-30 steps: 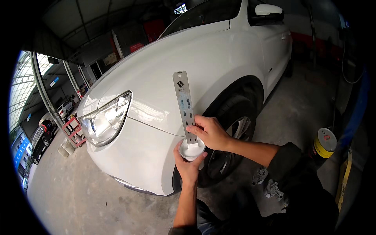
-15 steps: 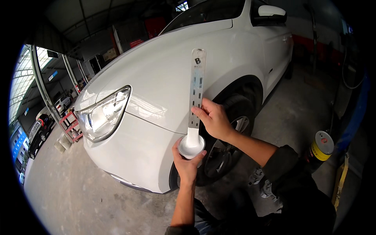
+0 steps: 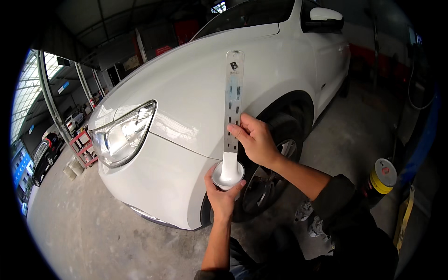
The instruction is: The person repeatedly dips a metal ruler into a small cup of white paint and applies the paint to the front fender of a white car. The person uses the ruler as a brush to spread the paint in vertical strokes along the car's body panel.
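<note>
**Silver stick (image 3: 234, 88) stands tall over a small cup (image 3: 227, 188)**

The stick is long, flat and thin. Its long way runs up and down, nearly straight, with the top just a bit to the right of the bottom. The low end is coated white and goes down into the cup, where there is white liquid (image 3: 220, 180). I cannot tell just where the tip ends, because white meets white.

The right hand (image 3: 258, 142) comes from the right and has the stick in a pinch, a little below its middle. The thumb lies on the front. The other fingers bend behind, and their tips are hard to see. The pinch is above the cup, so the cup lies down and a tiny bit left from those fingers.

The left hand (image 3: 222, 201) is nearer to the cup. It wraps around it from below, fingers on the left side and thumb on the right. It does not touch the stick.

Behind both hands is a big white car (image 3: 186, 74), with a dark wheel (image 3: 259, 186) just beside the cup.
</note>
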Demonstrator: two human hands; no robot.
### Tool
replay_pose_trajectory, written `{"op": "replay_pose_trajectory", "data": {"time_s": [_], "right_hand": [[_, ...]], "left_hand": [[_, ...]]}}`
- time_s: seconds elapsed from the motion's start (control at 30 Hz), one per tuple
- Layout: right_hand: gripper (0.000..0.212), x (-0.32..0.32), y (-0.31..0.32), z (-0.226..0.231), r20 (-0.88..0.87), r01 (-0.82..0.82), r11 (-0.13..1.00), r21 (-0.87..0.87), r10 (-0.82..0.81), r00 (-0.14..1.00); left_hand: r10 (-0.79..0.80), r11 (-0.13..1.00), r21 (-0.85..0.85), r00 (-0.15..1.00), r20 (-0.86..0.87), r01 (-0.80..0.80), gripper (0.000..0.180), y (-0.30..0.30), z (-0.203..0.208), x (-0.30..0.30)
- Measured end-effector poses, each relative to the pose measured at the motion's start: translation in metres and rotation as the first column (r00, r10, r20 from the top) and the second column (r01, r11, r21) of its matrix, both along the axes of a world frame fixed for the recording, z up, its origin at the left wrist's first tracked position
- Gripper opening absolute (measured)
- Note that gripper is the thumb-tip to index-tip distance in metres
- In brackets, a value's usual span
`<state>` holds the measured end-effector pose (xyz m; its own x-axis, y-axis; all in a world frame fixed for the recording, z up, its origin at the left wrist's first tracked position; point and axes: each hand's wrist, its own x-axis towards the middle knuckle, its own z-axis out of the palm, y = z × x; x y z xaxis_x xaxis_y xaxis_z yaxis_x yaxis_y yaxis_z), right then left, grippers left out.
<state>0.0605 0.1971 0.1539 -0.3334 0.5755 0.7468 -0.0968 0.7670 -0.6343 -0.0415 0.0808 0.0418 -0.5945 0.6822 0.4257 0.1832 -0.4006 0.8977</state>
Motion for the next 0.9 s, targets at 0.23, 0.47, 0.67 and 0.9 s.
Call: {"op": "replay_pose_trajectory", "data": {"time_s": [0.23, 0.47, 0.67, 0.9], "right_hand": [[0.026, -0.002, 0.006, -0.038, -0.025, -0.084, 0.995, -0.055, 0.083, 0.996], [0.029, -0.009, 0.055, 0.006, -0.216, -0.297, 0.934, -0.198, 0.254, 0.943], [0.03, -0.011, 0.065, 0.013, -0.204, -0.334, 0.914, -0.23, 0.29, 0.935], [0.029, -0.009, 0.066, 0.023, -0.14, -0.286, 0.922, -0.26, 0.257, 0.956]], "left_hand": [[-0.038, 0.998, 0.046, 0.999, -0.005, 0.038, 0.085, 0.007, 0.003, 0.008], [0.001, 1.0, 0.03, 1.0, -0.001, -0.001, 0.084, 0.005, -0.003, 0.008], [0.0, 0.998, 0.059, 0.999, 0.047, -0.002, 0.084, 0.007, -0.012, 0.01], [-0.003, 0.998, 0.063, 0.992, 0.128, -0.005, 0.086, 0.0, -0.014, 0.012]]}}
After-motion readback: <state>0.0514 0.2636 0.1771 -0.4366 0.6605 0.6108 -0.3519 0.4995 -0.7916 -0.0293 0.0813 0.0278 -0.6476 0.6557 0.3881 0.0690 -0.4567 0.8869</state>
